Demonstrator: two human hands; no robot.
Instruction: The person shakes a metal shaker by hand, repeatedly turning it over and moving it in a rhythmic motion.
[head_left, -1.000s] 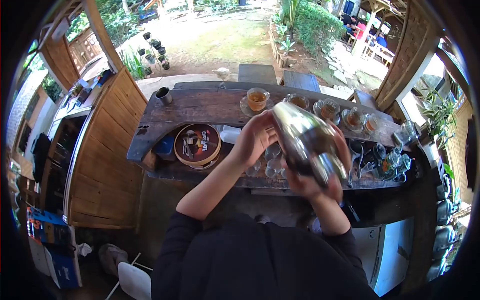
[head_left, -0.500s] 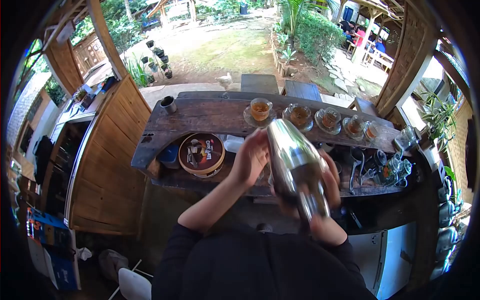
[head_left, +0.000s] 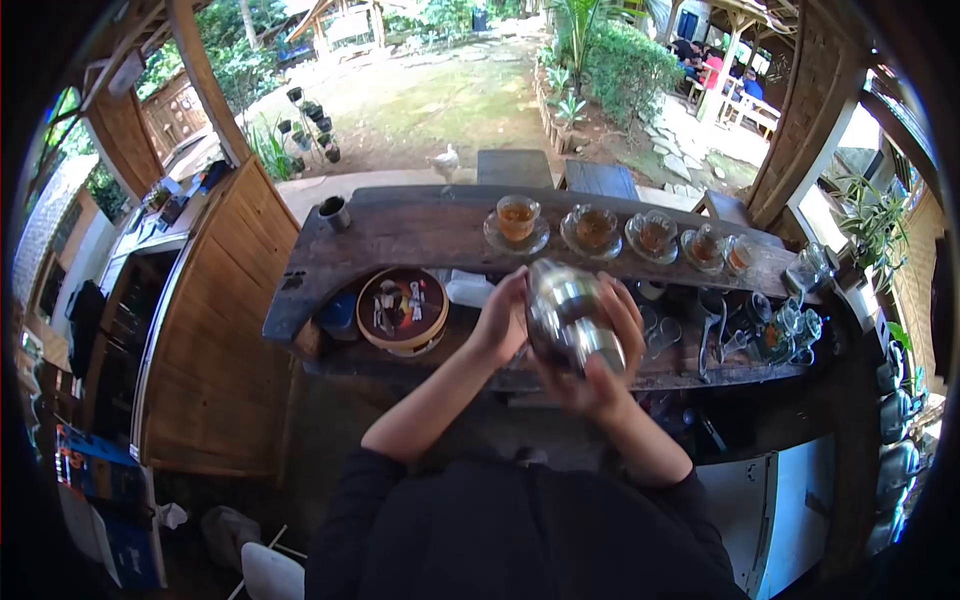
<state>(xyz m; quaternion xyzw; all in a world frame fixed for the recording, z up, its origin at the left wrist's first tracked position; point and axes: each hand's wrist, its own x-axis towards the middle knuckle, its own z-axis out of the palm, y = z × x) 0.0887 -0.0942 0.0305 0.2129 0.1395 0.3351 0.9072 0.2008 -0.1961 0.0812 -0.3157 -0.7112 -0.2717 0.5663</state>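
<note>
Standing behind the dark wooden bench (head_left: 400,215), the person has shifted the metal shaker (head_left: 575,315) within the last moment: its long side was in plain view, and now it shows shorter, seen more end-on, its lower end drawn up from near the right wrist. That suggests a shaking or turning motion under way, though blur hides the shaker's finer details.

The round box (head_left: 403,308) sits on the lower shelf; the shaker is to its right, held above the bench rather than resting on it. The shaker lies between the two hands. The right hand (head_left: 605,390) wraps it from the right and underneath, firmly gripping it. The left hand (head_left: 500,315), nearer the round box, is at the shaker's left side; whether its fingers close on it cannot be told.

Beyond and right of the round box stand filled glass cups (head_left: 516,220); beyond and left of it is a small metal cup (head_left: 335,213).
</note>
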